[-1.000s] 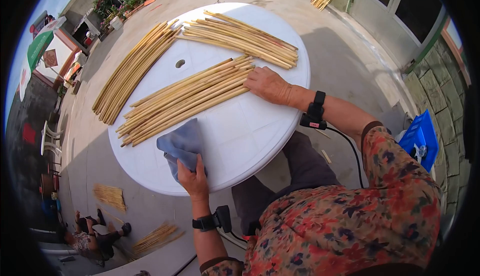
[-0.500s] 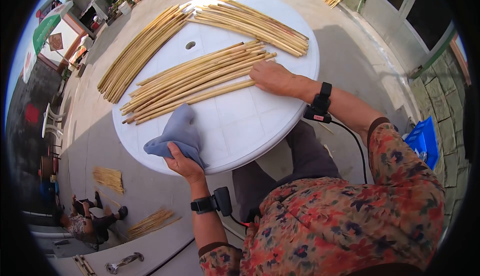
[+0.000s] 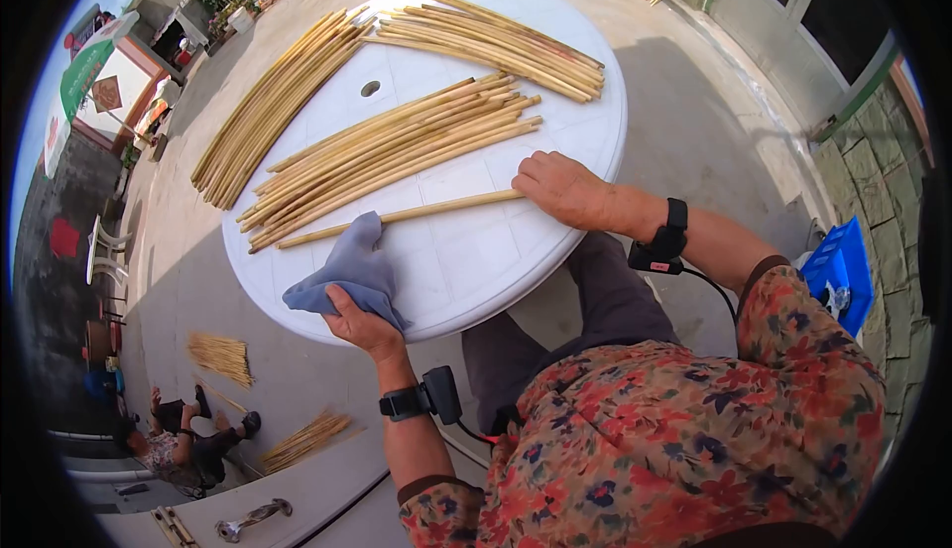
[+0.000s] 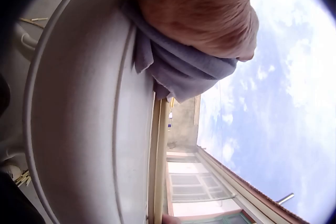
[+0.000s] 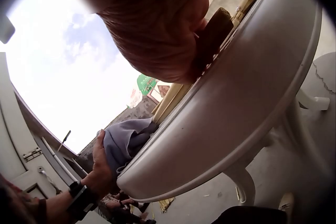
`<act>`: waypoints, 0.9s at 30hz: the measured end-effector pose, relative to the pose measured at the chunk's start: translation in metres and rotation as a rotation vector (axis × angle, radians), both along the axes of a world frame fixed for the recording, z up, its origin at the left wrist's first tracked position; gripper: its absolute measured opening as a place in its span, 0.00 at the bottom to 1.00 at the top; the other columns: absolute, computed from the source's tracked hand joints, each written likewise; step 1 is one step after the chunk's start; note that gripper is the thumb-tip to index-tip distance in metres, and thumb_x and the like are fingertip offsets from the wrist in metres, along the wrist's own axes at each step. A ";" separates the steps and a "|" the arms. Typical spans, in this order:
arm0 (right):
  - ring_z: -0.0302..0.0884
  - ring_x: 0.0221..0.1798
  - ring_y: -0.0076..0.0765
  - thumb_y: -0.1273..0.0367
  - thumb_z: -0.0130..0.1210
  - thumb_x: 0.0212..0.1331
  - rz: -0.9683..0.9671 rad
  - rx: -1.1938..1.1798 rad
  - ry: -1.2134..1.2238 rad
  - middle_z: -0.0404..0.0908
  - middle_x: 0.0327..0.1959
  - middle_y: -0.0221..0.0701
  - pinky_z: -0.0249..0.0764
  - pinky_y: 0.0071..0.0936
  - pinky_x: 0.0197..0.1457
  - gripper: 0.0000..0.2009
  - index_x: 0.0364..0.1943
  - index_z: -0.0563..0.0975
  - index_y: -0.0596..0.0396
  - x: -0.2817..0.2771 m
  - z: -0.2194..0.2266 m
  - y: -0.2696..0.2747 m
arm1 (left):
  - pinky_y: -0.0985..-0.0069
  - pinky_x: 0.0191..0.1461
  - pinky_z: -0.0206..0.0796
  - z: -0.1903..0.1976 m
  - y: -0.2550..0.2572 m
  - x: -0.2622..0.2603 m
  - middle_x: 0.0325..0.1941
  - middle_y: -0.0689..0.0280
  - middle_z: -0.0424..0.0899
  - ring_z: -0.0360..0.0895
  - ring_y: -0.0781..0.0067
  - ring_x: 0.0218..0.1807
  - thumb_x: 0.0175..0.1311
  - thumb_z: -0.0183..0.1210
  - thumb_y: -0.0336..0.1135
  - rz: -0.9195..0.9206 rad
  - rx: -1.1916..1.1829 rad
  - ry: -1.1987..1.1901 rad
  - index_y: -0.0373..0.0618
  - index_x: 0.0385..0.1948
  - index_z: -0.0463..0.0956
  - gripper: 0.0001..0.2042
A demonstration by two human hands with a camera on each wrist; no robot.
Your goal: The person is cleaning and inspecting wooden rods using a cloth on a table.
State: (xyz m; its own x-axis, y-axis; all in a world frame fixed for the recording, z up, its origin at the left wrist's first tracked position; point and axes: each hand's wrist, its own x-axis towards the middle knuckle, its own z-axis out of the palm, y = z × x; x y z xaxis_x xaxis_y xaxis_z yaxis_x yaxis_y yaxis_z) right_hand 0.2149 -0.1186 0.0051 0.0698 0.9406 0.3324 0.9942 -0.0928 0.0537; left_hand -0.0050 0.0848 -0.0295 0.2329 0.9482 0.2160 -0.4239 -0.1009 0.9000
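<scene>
One pale stick (image 3: 436,209) lies apart from the middle bundle (image 3: 397,146) on the white round table (image 3: 466,280). The right hand (image 3: 565,189) grips its right end; in the right wrist view a brown stick end (image 5: 216,29) sticks out of that hand (image 5: 152,29). A grey-blue cloth (image 3: 347,275) is held in the left hand (image 3: 365,325) near the table's front edge, and the cloth's upper tip meets the stick. The left wrist view shows the left hand (image 4: 199,14) over the bunched cloth (image 4: 178,66), its fingertips hidden.
Two more stick bundles lie on the table, at the left (image 3: 278,102) and at the far side (image 3: 496,47). Around it are a blue crate (image 3: 838,275), a seated person (image 3: 178,449) at lower left, and stick piles (image 3: 220,358) on the ground.
The right hand has drawn one stick toward the body, away from the middle bundle. The left hand, with the cloth, moved left and then stayed nearly still. The head view has shifted.
</scene>
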 end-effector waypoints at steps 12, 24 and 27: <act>0.69 0.38 0.39 0.73 0.46 0.49 -0.103 0.043 0.225 0.69 0.30 0.33 0.70 0.32 0.42 0.07 0.34 0.69 0.54 0.003 0.000 -0.023 | 0.74 0.54 0.62 0.007 -0.001 -0.002 0.50 0.58 0.68 0.68 0.67 0.49 0.63 0.47 0.46 0.110 -0.055 0.001 0.34 0.51 0.61 0.23; 0.71 0.39 0.43 0.70 0.50 0.53 -0.216 0.262 0.560 0.71 0.35 0.35 0.69 0.32 0.41 0.11 0.42 0.70 0.53 0.005 -0.013 -0.036 | 0.73 0.59 0.57 0.014 -0.002 -0.004 0.55 0.53 0.64 0.65 0.63 0.54 0.64 0.40 0.54 0.137 -0.020 0.067 0.28 0.52 0.59 0.31; 0.70 0.38 0.45 0.72 0.49 0.54 -0.183 0.302 0.557 0.70 0.34 0.38 0.68 0.32 0.40 0.11 0.42 0.70 0.55 0.002 -0.014 -0.037 | 0.73 0.61 0.55 0.011 0.002 -0.005 0.58 0.53 0.62 0.63 0.63 0.57 0.64 0.39 0.55 0.045 -0.048 0.021 0.28 0.55 0.56 0.32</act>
